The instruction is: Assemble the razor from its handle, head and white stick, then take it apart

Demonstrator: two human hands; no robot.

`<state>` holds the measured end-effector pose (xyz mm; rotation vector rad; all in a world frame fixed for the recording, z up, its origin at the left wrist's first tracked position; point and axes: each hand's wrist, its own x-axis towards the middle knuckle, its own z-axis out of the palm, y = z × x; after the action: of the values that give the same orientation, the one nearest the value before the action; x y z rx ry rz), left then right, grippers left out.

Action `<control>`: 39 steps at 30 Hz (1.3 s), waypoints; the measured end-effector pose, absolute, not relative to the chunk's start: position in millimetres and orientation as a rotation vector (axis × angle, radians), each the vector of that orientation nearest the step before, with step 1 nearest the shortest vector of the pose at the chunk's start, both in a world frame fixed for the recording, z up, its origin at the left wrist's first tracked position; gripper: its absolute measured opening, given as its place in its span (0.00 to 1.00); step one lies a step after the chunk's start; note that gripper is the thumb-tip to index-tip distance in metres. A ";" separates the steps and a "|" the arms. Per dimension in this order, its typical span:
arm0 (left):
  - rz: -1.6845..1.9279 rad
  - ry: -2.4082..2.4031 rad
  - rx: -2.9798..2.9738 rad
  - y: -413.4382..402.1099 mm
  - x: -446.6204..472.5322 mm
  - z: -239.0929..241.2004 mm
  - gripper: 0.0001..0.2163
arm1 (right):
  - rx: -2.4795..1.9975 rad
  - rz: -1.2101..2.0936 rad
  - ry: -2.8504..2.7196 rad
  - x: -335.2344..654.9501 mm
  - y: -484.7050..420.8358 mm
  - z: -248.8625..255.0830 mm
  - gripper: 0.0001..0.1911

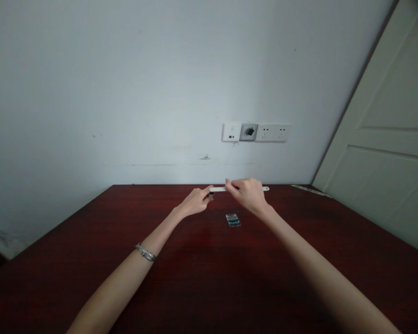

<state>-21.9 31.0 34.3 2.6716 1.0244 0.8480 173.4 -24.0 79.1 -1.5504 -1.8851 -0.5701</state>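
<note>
Wall (153, 93), pale and scuffed, is rising behind both hands. Dark red, glossy tabletop (181, 287) is spreading beneath and around them, and a panelled door (390, 116) is standing well off to the right of the right hand (249, 192). That hand is curling closed round the middle and right stretch of a slim white bar (218, 189), its thumb lying toward the left hand (196, 201). The left hand is bending its fingers in a narrow pinch at the bar's other end. Beyond and above the right hand, a row of wall sockets (272, 132) is running along the wall; a thin patterned strip (310, 190) is lying to that hand's right.

The bar is hanging above the tabletop, bridging the hands; it is looking flat, straight and plain. Its long axis is running left to right, nearly level, and its rounded, holed end is pointing right, past the right hand. Below and between the hands, a small clear packet (233, 220) is lying on the tabletop, holding teal and dark contents too small to identify. A silvery bracelet (146, 252) is circling the left wrist. A little black part (211, 193) is showing under the bar beside the left fingertips.
</note>
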 end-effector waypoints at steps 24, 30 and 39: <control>0.926 0.873 2.500 32.9 -21.6 34.0 0.07 | -1.647 -0.535 -1.784 196.1 -10.9 85.4 0.28; 0.873 0.893 2.517 29.3 -17.2 34.6 0.08 | -1.543 -0.654 -1.861 180.6 -18.5 89.9 0.28; 0.883 0.870 2.559 20.9 -19.9 45.8 0.09 | -1.620 -0.620 -1.752 201.2 -9.7 86.7 0.27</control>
<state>-19.9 20.9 45.8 2.5590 0.8699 0.8829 201.2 -9.7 86.7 -1.6201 -1.7521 -0.6201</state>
